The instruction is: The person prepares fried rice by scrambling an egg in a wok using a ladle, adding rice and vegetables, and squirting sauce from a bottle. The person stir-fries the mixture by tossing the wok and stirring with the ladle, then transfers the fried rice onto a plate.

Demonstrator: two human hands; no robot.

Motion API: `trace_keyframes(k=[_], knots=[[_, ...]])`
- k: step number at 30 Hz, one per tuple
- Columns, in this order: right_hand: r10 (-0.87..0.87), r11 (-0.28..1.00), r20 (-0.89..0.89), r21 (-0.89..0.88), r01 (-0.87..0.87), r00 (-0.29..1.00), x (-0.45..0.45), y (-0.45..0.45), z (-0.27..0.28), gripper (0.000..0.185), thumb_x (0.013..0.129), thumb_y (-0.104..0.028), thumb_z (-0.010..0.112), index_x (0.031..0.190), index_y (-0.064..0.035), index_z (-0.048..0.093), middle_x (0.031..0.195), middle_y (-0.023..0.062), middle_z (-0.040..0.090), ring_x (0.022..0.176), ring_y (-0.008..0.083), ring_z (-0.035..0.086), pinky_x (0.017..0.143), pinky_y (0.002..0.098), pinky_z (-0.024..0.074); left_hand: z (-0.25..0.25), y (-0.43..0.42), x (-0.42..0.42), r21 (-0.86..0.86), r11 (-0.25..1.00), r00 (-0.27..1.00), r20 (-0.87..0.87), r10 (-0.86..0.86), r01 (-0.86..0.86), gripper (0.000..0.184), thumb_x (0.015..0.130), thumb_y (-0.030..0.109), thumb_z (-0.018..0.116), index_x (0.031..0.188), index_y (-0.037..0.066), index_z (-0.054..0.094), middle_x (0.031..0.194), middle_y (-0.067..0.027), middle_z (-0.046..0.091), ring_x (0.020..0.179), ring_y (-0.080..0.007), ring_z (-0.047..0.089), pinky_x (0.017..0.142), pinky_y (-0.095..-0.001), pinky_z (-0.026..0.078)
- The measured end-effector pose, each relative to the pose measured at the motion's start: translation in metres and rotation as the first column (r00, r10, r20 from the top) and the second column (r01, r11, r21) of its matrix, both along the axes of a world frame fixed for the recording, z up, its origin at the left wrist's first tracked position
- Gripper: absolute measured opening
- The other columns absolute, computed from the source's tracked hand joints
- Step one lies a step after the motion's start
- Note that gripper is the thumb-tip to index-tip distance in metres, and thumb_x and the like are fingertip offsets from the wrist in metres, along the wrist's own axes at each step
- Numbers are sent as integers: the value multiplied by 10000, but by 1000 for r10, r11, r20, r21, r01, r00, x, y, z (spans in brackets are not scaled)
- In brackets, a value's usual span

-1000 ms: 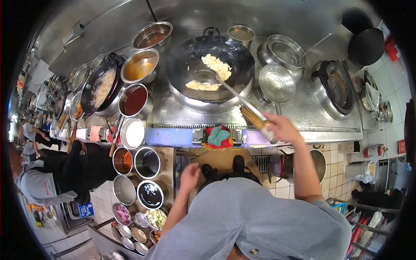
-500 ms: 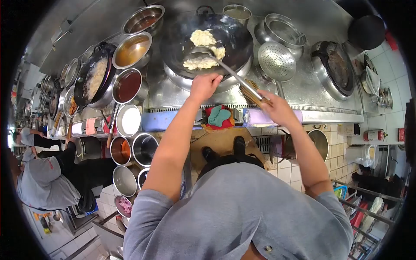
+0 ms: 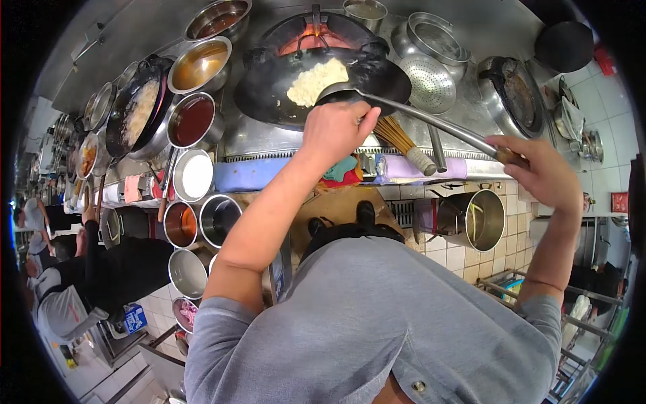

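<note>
My left hand (image 3: 330,135) is closed on the near rim of a black wok (image 3: 380,84), its thumb pointing up to the right; the exact grip is hidden behind the knuckles. The wok is off its burner and nearer to me. Inside lies a pale yellow mass that looks like scrambled egg (image 3: 316,82). At the far right, my right hand (image 3: 542,172) grips the wooden end of a long metal ladle (image 3: 437,121). The ladle's bowl rests against the near side of the egg.
Behind the wok, the burner (image 3: 319,42) glows red. A bamboo brush (image 3: 404,145) and a perforated skimmer (image 3: 428,84) lie to the right. Bowls of dark red sauce (image 3: 194,121) and amber liquid (image 3: 200,64) stand left. A co-worker (image 3: 64,303) is at far left.
The wok has come off the burner toward me, baring the glow. My right hand has moved right and down with the ladle. The egg is now gathered into one mass.
</note>
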State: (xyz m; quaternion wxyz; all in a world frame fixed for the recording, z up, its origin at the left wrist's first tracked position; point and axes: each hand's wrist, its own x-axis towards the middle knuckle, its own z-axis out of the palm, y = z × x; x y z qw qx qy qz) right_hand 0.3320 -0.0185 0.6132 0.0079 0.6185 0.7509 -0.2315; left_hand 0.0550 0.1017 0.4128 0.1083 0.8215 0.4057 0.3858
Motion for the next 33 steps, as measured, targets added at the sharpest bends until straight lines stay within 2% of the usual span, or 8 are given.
trace_keyframes(k=[5,10,12,15,21,25,29,33], knots=[[171,969,11,176,-170,985,-28,73,-67,426,826,-82,597,1251,-88,607,952,176,684,869,340,656,782,408,506,-48,42,12,-21,998,995,-85,49,-51,261,901,324,619,786,100,688,656,-117,649,617,-325,642,563,-431,499],[11,961,-34,278,-1,999,-58,105,-128,409,867,-95,585,1276,-91,583,995,190,680,896,367,653,784,410,496,-132,3,7,-108,991,996,-51,78,-83,260,912,313,601,790,96,678,650,-153,643,639,-367,640,603,-466,514],[7,930,-72,366,20,997,-59,100,-126,416,868,-91,585,1283,-99,574,992,193,679,903,369,653,783,409,495,-148,-27,2,-169,984,992,-104,-69,51,249,912,298,601,794,92,676,647,-160,639,627,-382,634,616,-479,517],[-24,939,-175,333,82,984,-47,76,-103,433,867,-76,585,1298,-99,554,988,198,673,929,368,650,799,416,491,-97,-49,3,-178,982,990,-112,-87,66,283,910,309,606,749,86,672,647,-162,637,602,-379,628,593,-467,515],[79,987,-32,140,-73,996,-10,19,-51,430,885,-108,565,1313,-94,532,925,195,668,837,401,624,755,432,482,-76,32,-3,-232,972,992,-127,-1,-28,327,918,369,585,793,90,700,690,-180,646,695,-386,642,650,-489,511],[74,997,29,-33,-73,997,4,-7,7,454,832,-89,603,1286,-99,579,892,184,659,809,357,636,729,414,484,-22,-7,-9,-273,962,994,-110,-26,-5,316,910,371,601,804,97,717,679,-168,647,671,-377,642,640,-472,514],[118,993,52,14,-118,992,-1,17,1,453,816,-58,608,1267,-99,605,856,171,654,767,338,630,703,396,482,-12,12,6,-14,999,998,-48,-40,39,354,904,371,595,718,83,680,633,-135,645,606,-350,641,569,-465,509],[86,988,-12,128,-84,996,-43,76,-78,429,845,-63,584,1272,-98,597,920,182,677,831,364,644,768,410,501,-71,34,15,-67,997,999,1,44,-44,276,902,333,611,809,94,714,668,-154,649,637,-363,641,586,-455,509]])
